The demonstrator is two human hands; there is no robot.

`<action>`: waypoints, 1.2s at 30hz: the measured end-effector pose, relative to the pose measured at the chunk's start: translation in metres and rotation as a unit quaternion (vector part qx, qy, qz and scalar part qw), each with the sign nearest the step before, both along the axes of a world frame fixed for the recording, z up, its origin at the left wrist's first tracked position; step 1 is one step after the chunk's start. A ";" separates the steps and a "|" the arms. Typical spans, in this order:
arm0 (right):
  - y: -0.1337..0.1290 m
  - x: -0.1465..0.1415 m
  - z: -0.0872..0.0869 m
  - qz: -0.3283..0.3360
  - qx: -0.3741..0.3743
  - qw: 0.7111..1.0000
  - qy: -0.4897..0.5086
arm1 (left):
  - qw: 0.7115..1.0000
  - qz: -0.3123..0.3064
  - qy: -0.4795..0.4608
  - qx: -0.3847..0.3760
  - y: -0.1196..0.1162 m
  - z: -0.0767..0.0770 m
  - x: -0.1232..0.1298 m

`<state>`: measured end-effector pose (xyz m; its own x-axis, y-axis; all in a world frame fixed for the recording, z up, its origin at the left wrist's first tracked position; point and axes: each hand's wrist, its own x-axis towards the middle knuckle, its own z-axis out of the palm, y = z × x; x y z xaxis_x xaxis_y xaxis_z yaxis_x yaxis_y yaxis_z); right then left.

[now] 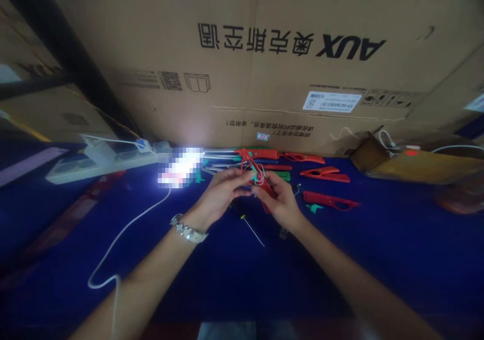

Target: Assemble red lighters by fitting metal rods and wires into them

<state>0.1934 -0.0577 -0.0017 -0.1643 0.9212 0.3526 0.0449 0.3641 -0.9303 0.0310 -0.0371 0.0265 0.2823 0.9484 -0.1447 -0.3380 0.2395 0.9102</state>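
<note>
A red plastic lighter casing point(247, 157) with a loop-shaped guard is held up between both hands, over the blue tabletop. My left hand point(230, 182), with a watch on its wrist, pinches the casing's upper part near a small green trigger point(254, 170). Around that trigger loops thin white wire point(260, 177). My right hand point(282, 196) closes its fingers on the casing's lower end. Fingers partly hide the inside. Just below, a thin screwdriver point(253, 231) lies on the table. To the right rest red casing pieces point(328, 200) and a loose green trigger point(314, 208).
Long lighters with metal barrels point(260, 154) lie behind my hands. At left are a white power strip point(102, 166) and a bright, blurred-out object point(181, 167) with a white cable point(130, 224). A large cardboard box point(253, 77) stands behind; a smaller box point(408, 166) sits right.
</note>
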 end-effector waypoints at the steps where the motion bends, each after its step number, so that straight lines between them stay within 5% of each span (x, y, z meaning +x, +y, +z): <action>1: 0.000 0.000 0.000 -0.001 0.004 1.000 -0.002 | 1.000 -0.006 -0.001 0.002 0.000 -0.001 -0.001; 7: -0.003 0.001 -0.002 0.000 0.022 1.000 -0.019 | 0.997 -0.074 0.003 0.002 0.006 -0.005 -0.008; 19: -0.005 -0.001 -0.001 0.002 0.025 0.999 -0.029 | 0.986 -0.093 0.088 0.106 0.007 0.000 -0.016; 30: -0.001 -0.001 0.002 -0.014 -0.021 0.998 0.066 | 0.969 -0.065 0.103 0.214 0.001 -0.004 0.001; 36: -0.002 -0.003 -0.001 -0.031 0.015 0.999 0.013 | 0.968 -0.048 0.105 0.224 -0.004 0.001 0.001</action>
<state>0.1904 -0.0595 -0.0023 -0.0974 0.9185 0.3833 0.0446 0.3888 -0.9203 0.0316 -0.0416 0.0275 0.3810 0.9004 0.2102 -0.1294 -0.1732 0.9763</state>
